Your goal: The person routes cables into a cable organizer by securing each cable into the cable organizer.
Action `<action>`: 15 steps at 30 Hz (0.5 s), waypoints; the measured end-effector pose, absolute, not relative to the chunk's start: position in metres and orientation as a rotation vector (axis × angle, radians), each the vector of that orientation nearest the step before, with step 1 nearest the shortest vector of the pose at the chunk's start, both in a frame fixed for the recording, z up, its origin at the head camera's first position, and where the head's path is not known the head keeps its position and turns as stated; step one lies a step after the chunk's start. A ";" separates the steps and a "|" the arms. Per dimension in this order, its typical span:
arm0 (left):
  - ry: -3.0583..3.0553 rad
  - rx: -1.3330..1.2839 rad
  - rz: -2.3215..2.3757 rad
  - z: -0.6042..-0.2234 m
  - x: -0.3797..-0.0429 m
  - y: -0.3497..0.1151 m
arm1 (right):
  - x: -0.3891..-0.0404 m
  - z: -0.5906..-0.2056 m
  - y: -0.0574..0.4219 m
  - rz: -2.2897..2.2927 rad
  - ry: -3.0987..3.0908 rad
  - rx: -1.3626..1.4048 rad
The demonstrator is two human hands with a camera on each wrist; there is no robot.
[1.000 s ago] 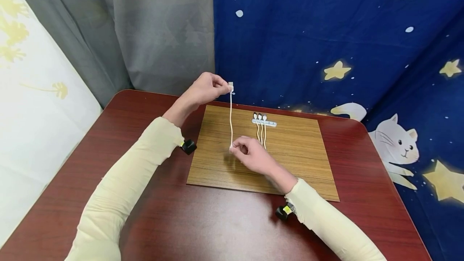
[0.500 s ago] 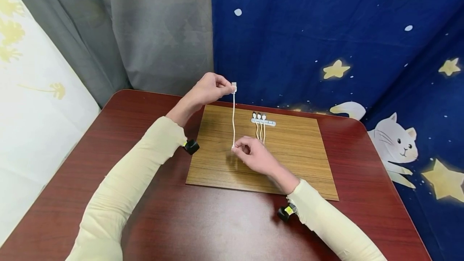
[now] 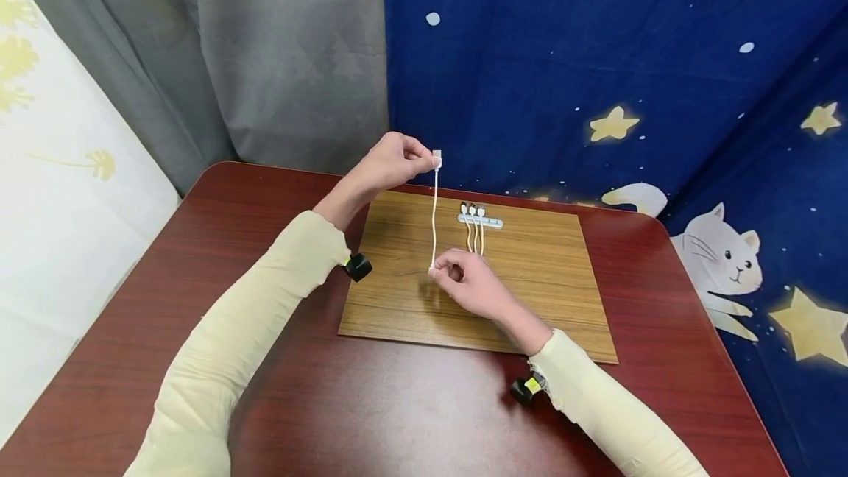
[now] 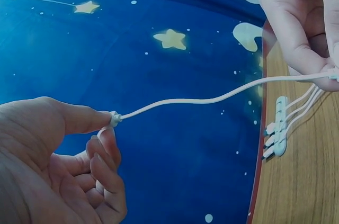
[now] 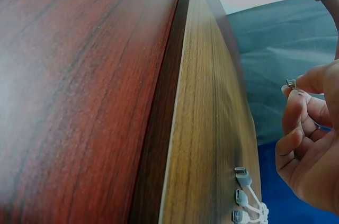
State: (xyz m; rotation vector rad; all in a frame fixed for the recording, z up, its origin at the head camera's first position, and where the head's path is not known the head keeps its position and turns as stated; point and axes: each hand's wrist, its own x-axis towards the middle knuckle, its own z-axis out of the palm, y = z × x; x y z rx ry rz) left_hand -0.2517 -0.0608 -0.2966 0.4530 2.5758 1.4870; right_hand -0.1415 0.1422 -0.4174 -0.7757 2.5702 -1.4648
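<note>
A short white USB cable (image 3: pixel 434 219) is stretched upright between both hands, above the wooden board (image 3: pixel 391 300). With thumb and fingertip, my left hand (image 3: pixel 392 160) pinches its upper end just below the metal USB plug (image 3: pixel 437 154). Lower down, the fingertips of my right hand (image 3: pixel 473 285) pinch the other end, and a small metal connector (image 5: pixel 291 83) pokes out of them in the right wrist view. Behind that hand, a pale cable clip strip (image 3: pixel 492 223) on the board holds three white cables (image 3: pixel 474 238) side by side. Their lower parts are hidden by my right hand.
The board lies on a dark red table (image 3: pixel 397 403). Small connectors (image 5: pixel 242 176) of the clipped cables show low in the right wrist view. Grey curtains (image 3: pixel 298 57) and a blue star-patterned curtain (image 3: pixel 517 79) hang behind the table's far edge.
Both hands have shifted slightly to the right with the cable held between them, the left hand a bit more. The clipped cables stay in the strip.
</note>
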 end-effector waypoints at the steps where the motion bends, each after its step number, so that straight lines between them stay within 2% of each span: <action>1: 2.574 0.454 1.486 -0.297 -0.252 -0.060 | -0.141 -0.417 0.143 -1.464 2.571 -0.768; 15: 2.546 0.483 1.488 -0.300 -0.252 -0.049 | -0.138 -0.419 0.154 -1.456 2.596 -0.724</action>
